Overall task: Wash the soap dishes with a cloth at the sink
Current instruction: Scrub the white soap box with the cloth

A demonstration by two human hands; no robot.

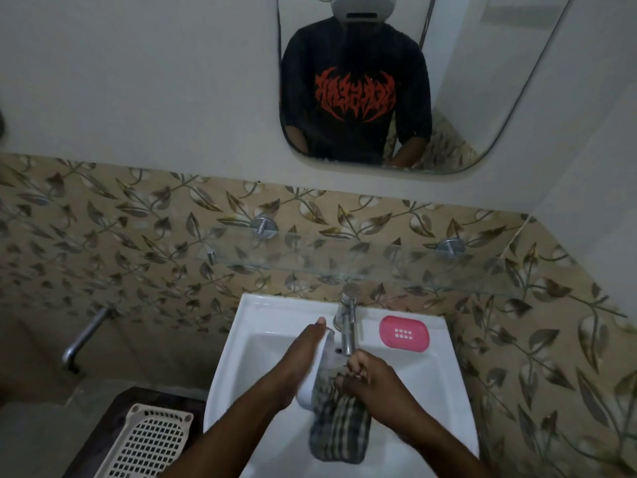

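Note:
Over the white sink (431,381), my left hand (303,353) holds a white soap dish (319,370) tilted on edge, just left of the tap spout. My right hand (372,381) grips a dark checked cloth (341,426) and presses it against the dish's inner face; the cloth hangs down into the basin. A pink soap dish (404,333) with a slotted middle lies flat on the sink's back ledge, right of the chrome tap (347,322). Whether water runs from the tap is unclear.
A glass shelf (379,263) on two chrome brackets juts out above the tap. A cream perforated plastic basket (146,443) sits on a dark surface left of the sink. A chrome wall pipe (82,336) sticks out at the left. A mirror (465,81) hangs above.

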